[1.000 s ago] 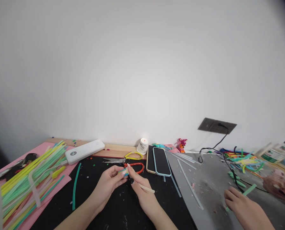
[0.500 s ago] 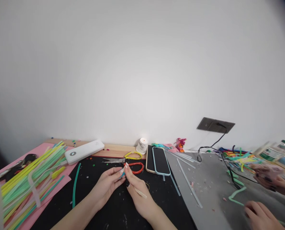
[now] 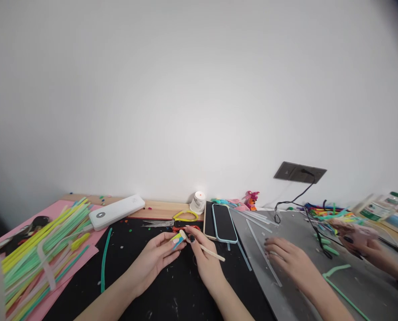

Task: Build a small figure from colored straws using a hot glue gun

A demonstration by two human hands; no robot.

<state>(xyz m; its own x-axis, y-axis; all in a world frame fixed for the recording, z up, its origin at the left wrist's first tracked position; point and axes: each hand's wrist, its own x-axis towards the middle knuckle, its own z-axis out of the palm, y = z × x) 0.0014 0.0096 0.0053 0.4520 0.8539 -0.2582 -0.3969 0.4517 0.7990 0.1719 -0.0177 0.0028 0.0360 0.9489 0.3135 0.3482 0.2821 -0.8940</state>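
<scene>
My left hand [image 3: 157, 256] is closed round a small blue, yellow and white piece [image 3: 178, 240] above the black mat [image 3: 172, 296]. Just right of it, my right hand [image 3: 203, 258] holds a thin cream-coloured stick [image 3: 212, 253], which points down to the right; its fingertips are close to the small piece. Behind the hands lie scissors with yellow handles [image 3: 185, 216] and a partly hidden red handle [image 3: 195, 228]. A teal strip [image 3: 105, 261] rests on the mat to the left.
Fuzzy coloured strips [image 3: 48, 249] cover pink paper at left. A white device [image 3: 116, 211], an upturned cup [image 3: 198, 202] and a phone [image 3: 224, 223] stand or lie behind. At right, another person's hands [image 3: 290, 263] reach over a grey mat [image 3: 252, 240] near a black cable [image 3: 294, 203].
My hands have parted slightly, and the small piece and stick show more. The other person's near hand has moved left and forward over the grey mat.
</scene>
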